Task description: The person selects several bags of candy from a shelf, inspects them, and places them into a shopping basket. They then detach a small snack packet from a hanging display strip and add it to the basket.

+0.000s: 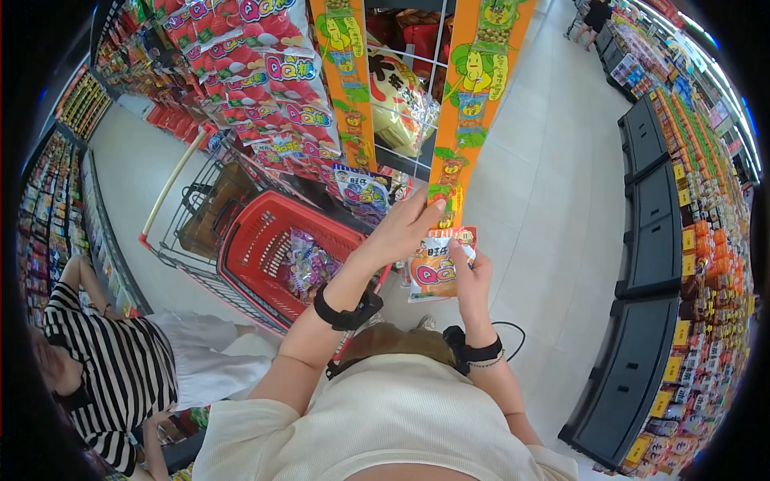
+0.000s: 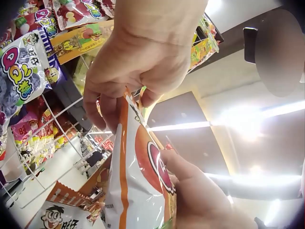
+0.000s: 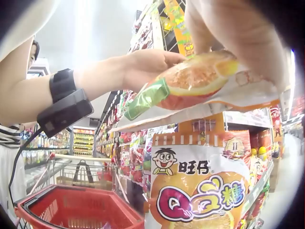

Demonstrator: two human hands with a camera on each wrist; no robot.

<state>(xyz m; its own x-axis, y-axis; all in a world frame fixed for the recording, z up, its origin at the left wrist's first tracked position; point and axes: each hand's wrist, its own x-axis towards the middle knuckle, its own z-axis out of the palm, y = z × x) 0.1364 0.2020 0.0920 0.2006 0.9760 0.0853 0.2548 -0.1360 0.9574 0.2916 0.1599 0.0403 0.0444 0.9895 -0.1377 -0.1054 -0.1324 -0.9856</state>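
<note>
The upper edge of an orange-and-white bag (image 1: pixel 435 275) is pinched between the narrowed fingers of the left hand (image 1: pixel 403 229); its side is gripped by the right hand (image 1: pixel 474 278). It is held near an orange display strip (image 1: pixel 472 120). "旺仔" and "QQ" are printed on it; "旺仔 QQ糖" is read on a second bag (image 3: pixel 200 183) below.

A white-and-orange flat plastic packet (image 1: pixel 433 276) is by the lower end of a long orange strip (image 1: pixel 464 128). To its left, a red plastic basket (image 1: pixel 293 204) holds shiny purple plastic packets (image 1: pixel 306 266); beside that, a brown boxy bag (image 1: pixel 210 220) lies in a grey metal-wire cart (image 1: pixel 174 186). Dark boxy cabinets (image 1: pixel 646 196) (packets on top) stand right.
</note>
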